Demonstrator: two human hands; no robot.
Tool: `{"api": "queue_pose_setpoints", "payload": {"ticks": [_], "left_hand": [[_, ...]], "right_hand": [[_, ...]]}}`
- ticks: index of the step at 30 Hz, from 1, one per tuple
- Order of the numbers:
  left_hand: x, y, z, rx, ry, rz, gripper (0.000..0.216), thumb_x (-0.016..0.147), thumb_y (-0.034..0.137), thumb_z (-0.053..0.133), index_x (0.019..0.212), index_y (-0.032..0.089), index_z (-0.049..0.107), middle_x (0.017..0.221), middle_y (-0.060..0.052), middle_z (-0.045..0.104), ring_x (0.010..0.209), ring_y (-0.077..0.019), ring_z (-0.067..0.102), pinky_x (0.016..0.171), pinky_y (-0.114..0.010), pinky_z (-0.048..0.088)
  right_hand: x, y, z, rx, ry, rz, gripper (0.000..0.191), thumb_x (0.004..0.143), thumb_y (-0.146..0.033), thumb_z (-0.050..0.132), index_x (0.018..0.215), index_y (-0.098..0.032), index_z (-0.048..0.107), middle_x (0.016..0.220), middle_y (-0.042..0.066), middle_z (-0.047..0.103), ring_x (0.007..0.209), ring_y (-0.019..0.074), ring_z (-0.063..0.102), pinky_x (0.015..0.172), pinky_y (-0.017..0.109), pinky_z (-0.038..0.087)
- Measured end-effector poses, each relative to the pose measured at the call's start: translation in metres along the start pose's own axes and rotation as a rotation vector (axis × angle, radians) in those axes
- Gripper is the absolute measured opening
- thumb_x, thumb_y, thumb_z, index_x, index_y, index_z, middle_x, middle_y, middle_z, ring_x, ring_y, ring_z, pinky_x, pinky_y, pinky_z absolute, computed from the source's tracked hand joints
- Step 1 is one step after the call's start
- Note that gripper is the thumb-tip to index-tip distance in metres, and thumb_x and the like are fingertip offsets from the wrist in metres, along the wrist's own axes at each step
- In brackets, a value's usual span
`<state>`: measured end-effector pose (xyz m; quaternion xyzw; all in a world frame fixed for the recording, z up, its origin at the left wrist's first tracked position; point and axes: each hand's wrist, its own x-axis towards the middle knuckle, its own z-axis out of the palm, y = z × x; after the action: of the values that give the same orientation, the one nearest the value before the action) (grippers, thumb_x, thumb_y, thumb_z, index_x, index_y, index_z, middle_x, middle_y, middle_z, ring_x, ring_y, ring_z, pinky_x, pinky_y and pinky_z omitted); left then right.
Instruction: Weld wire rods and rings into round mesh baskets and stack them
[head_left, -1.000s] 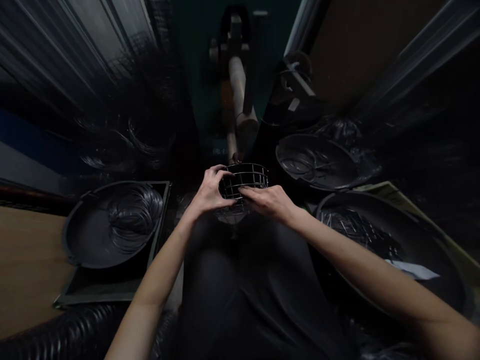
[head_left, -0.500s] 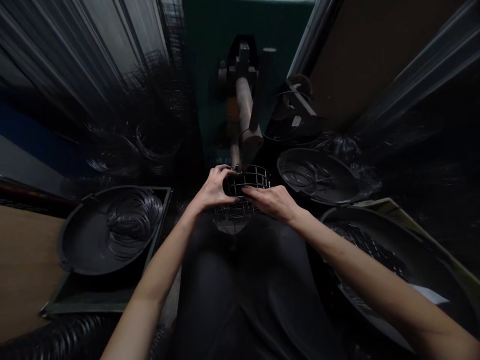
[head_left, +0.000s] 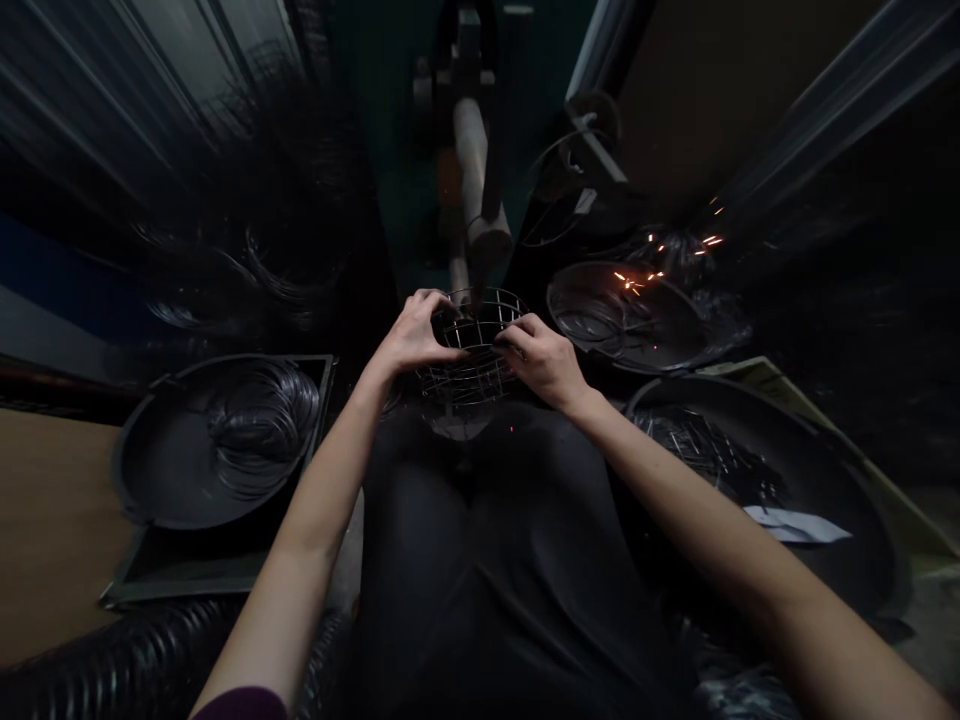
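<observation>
Both my hands grip a round cage basket of welded steel wire (head_left: pixel 474 365) just in front of my lap. My left hand (head_left: pixel 412 333) wraps the basket's left side. My right hand (head_left: pixel 544 362) holds its right side, with the fingers over the upper hoop. The basket's near lower part shows below my hands, and its far side sits close to the lower end of a spot-welding machine's pale electrode arm (head_left: pixel 472 160). Bright sparks (head_left: pixel 660 250) fly above the right side.
A round black pan (head_left: pixel 161 440) holds wire rings at left. Black pans at right (head_left: pixel 600 320) (head_left: pixel 847 480) hold straight wire pieces, with white paper (head_left: pixel 795 525) in the lower one. Wire bundles hang at upper left. A corrugated black hose (head_left: pixel 127 660) runs along the bottom left.
The basket and both hands have moved forward, toward the electrode arm. My right fingers have shifted onto the upper hoop. Sparks have appeared at right, and the view has tilted slightly.
</observation>
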<state>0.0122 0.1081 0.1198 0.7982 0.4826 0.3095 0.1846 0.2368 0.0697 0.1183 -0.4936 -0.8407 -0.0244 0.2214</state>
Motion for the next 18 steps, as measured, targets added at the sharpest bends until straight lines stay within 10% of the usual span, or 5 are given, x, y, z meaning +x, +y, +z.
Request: {"api": "queue_pose_setpoints", "payload": {"ticks": [18], "left_hand": [[0.038, -0.028, -0.008, -0.153, 0.038, 0.021, 0.091, 0.047, 0.054, 0.084, 0.120, 0.017, 0.044, 0.124, -0.013, 0.051, 0.120, -0.0299, 0.049, 0.105, -0.045, 0.040]], "right_hand": [[0.027, 0.015, 0.000, 0.148, 0.076, 0.158, 0.026, 0.089, -0.037, 0.052, 0.103, -0.019, 0.065, 0.093, 0.006, 0.062, 0.081, 0.0191, 0.057, 0.071, 0.029, 0.043]]}}
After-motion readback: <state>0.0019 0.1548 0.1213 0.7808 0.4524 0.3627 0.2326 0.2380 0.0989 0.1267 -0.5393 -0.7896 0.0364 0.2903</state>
